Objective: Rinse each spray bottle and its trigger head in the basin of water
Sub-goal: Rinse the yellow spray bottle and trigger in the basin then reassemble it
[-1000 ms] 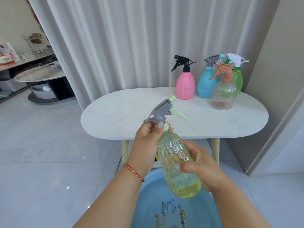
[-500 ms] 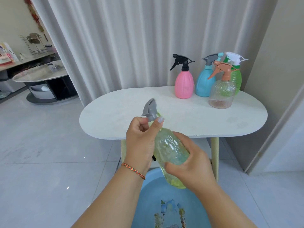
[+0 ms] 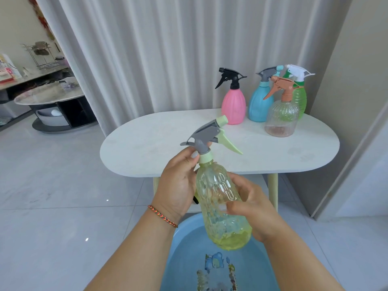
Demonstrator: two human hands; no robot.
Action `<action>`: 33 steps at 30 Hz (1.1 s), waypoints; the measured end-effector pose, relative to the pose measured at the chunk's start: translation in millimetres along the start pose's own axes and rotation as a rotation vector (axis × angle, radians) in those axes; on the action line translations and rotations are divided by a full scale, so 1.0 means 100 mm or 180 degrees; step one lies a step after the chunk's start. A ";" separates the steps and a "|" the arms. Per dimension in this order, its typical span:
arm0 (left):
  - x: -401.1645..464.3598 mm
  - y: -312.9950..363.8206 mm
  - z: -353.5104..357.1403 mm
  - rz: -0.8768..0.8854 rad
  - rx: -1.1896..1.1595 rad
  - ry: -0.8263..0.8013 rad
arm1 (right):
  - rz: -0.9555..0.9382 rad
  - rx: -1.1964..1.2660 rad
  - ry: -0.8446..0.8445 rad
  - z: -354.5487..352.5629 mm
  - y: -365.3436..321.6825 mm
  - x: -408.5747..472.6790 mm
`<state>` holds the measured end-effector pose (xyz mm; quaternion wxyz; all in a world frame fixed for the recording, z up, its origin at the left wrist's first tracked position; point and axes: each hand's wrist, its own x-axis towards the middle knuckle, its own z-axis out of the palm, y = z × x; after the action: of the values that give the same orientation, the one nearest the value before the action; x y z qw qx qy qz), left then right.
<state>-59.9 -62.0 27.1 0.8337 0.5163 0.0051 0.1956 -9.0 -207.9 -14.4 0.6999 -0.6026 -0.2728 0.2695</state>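
I hold a clear yellow-green spray bottle [image 3: 218, 198] upright above the blue basin [image 3: 184, 234]. Its grey and pale green trigger head [image 3: 207, 137] points right. My left hand [image 3: 178, 183] grips the bottle's neck just under the trigger head, thumb on the collar. My right hand [image 3: 249, 208] wraps round the bottle's lower body from the right. On the white table [image 3: 147, 148] at the back right stand a pink bottle [image 3: 234, 106] with a black head, a blue bottle [image 3: 259, 106], a clear bottle [image 3: 282, 116] with an orange head and a green bottle [image 3: 301, 99].
The basin sits on the tiled floor in front of the table and holds water over a cartoon print. A white curtain [image 3: 168, 49] hangs behind the table. A wall corner [image 3: 346, 122] stands at the right. A low round table [image 3: 50, 95] is far left.
The trigger head has turned from facing away to pointing right again. The bottle has risen a little and both hands have shifted their hold on it.
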 end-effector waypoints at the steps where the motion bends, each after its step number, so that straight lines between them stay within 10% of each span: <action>1: 0.00 0.00 0.00 0.0029 0.0060 0.0064 | -0.0006 0.0013 0.0005 0.00 0.00 0.00; 33: -0.02 -0.09 0.02 -0.0109 0.0144 0.0186 | 0.0042 0.0425 -0.0174 -0.08 0.07 0.04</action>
<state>-58.1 -67.9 20.0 0.8245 0.5290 0.0427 0.1962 -0.9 -209.1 -22.1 0.7290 -0.5488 -0.2692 0.3080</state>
